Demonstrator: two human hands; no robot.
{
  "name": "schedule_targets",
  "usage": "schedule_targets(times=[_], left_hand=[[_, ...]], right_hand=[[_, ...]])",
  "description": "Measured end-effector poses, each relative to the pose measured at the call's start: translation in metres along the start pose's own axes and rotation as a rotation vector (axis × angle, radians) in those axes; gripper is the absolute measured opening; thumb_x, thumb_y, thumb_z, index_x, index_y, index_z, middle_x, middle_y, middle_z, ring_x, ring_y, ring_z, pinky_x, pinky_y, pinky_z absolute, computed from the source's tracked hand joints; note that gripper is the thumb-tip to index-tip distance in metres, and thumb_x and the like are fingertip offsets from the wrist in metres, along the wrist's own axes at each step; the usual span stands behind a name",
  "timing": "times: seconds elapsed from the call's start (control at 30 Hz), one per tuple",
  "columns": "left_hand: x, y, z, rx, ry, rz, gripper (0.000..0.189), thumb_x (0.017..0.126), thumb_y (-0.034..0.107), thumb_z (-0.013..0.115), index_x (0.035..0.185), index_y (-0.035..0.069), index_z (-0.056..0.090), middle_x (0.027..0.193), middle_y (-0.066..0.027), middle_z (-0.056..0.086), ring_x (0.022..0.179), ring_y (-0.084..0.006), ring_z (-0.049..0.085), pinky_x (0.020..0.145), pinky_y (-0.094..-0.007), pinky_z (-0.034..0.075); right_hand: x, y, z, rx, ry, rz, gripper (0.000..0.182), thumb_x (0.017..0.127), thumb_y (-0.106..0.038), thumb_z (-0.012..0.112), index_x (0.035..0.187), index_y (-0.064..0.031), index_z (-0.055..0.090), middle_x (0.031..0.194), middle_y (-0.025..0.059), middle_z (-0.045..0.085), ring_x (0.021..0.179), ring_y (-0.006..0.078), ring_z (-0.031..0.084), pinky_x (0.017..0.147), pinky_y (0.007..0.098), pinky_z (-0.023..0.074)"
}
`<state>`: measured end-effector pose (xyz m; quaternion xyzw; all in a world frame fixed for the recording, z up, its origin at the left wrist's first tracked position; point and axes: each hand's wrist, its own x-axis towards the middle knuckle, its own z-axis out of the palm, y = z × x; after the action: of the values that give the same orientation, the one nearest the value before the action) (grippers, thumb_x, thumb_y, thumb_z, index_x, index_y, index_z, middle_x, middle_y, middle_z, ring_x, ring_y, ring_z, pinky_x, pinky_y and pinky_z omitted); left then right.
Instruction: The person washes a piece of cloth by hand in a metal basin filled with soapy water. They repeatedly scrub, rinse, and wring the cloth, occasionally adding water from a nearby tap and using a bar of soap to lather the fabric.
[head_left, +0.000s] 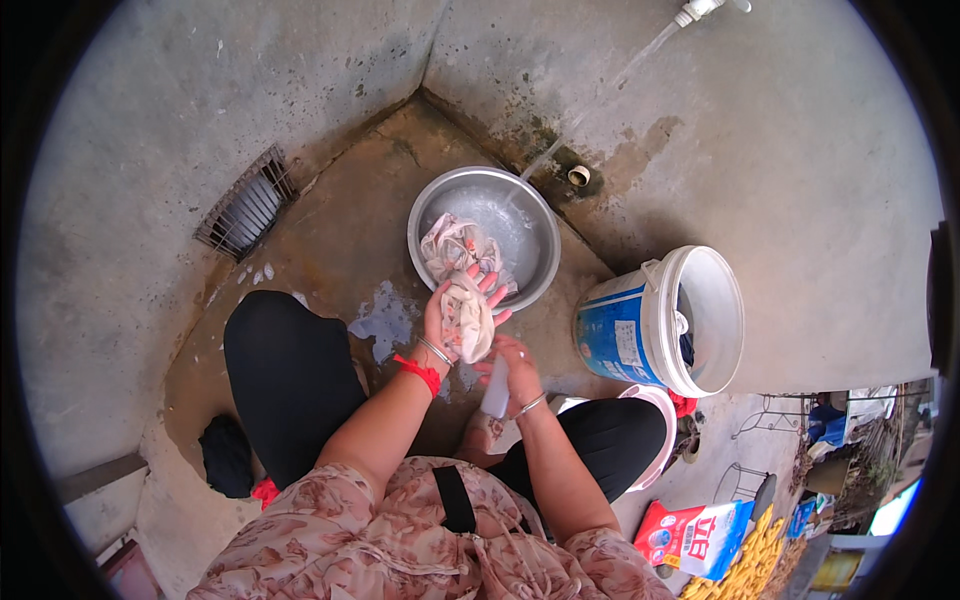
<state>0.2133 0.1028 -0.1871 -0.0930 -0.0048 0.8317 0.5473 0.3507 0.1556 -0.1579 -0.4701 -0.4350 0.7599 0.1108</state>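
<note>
My left hand (433, 322) holds a bunched, wet pale cloth (469, 319) with orange marks, palm up and fingers spread beneath it. Part of the same pale fabric (457, 244) appears to lie in the metal basin (551, 262) just beyond; whether it is one piece I cannot tell. In my right hand (519, 367) is a whitish bar, apparently soap (496, 394), held close beside the cloth. A stream of water (577, 120) runs from the white tap (697, 10) into the basin.
A blue-and-white plastic bucket (611, 330) stands right of the basin, with a pink tub (660, 450) behind my right knee. A barred opening (251, 202) is in the left wall. Dark cloth (225, 457) lies at left. A detergent packet (694, 536) lies near yellow corn cobs (739, 562).
</note>
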Motion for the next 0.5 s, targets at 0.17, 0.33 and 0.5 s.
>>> schedule_targets(times=[0.17, 0.33, 0.5], left_hand=[[0.003, 0.001, -0.011, -0.042, 0.041, -0.018, 0.051, 0.084, 0.024, 0.032, 0.134, 0.015, 0.034, 0.138, -0.0103, 0.034, 0.124, -0.0332, 0.037, 0.094, -0.0618, 0.031], [0.006, -0.002, -0.045, 0.124, 0.206, -0.119, 0.044, 0.088, 0.030, 0.036, 0.126, 0.010, 0.044, 0.127, -0.0111, 0.048, 0.115, -0.0296, 0.046, 0.094, -0.0549, 0.037], [-0.012, -0.022, -0.023, 0.170, 0.311, -0.115, 0.044, 0.091, 0.043, 0.037, 0.118, 0.011, 0.051, 0.115, -0.0082, 0.057, 0.104, -0.0238, 0.055, 0.088, -0.0394, 0.044]], right_hand=[[0.025, -0.058, -0.028, 0.219, 0.224, -0.203, 0.039, 0.085, -0.032, 0.054, 0.115, -0.0090, 0.045, 0.101, 0.0099, 0.058, 0.073, 0.0184, 0.060, 0.055, 0.0274, 0.0456], [0.014, -0.096, 0.058, -0.511, 0.082, -0.804, 0.053, 0.079, -0.032, 0.061, 0.122, -0.0080, 0.042, 0.110, 0.0147, 0.056, 0.095, 0.0264, 0.057, 0.076, 0.0373, 0.0463], [0.073, -0.042, 0.064, -1.273, -0.020, -0.521, 0.058, 0.076, -0.022, 0.062, 0.127, -0.0066, 0.039, 0.119, 0.0222, 0.050, 0.112, 0.0370, 0.047, 0.095, 0.0387, 0.0371]])
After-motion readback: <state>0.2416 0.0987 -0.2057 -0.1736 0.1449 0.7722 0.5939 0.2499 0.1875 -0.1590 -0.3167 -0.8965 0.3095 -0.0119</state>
